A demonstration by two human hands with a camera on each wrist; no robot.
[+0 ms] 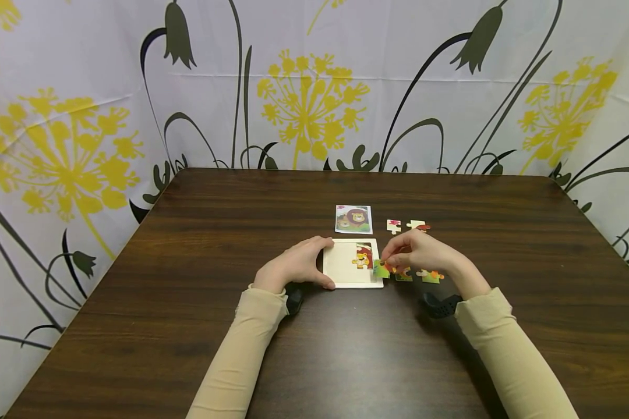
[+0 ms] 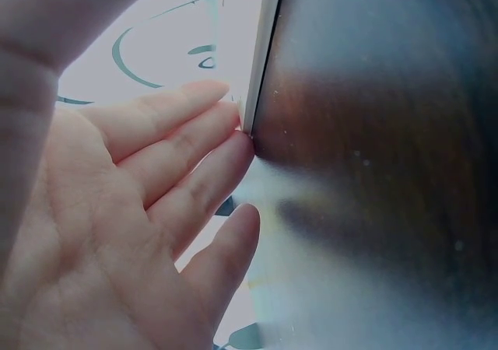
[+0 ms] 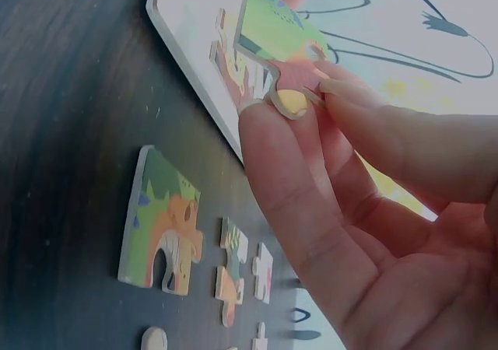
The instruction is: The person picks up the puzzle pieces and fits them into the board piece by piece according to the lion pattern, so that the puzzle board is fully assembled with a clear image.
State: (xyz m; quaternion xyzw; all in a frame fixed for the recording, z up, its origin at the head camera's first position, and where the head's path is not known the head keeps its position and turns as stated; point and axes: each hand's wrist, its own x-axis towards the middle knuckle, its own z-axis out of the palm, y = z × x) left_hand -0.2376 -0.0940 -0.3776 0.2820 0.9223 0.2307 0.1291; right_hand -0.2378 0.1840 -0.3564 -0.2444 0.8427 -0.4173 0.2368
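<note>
A pale square puzzle tray (image 1: pixel 340 263) lies on the table, with joined lion-face pieces (image 1: pixel 363 256) along its right side. My left hand (image 1: pixel 300 262) spans the tray's left side, thumb at the near corner and fingers at the far one. In the left wrist view, its fingertips (image 2: pixel 243 144) meet the tray's edge. Between thumb and fingers, my right hand (image 1: pixel 421 254) pinches a puzzle piece (image 3: pixel 272 27), green with an orange and yellow knob. That piece is tilted and overlaps the tray's right rim in the head view.
Behind the tray lies a picture card (image 1: pixel 353 219) of lions. Loose pieces lie to the right: one with a pink flower (image 1: pixel 393 226), another (image 1: pixel 417 224) partly behind my right hand, and green-and-orange ones (image 1: pixel 431 276) nearer. A flower-printed curtain (image 1: pixel 314 87) hangs behind the table.
</note>
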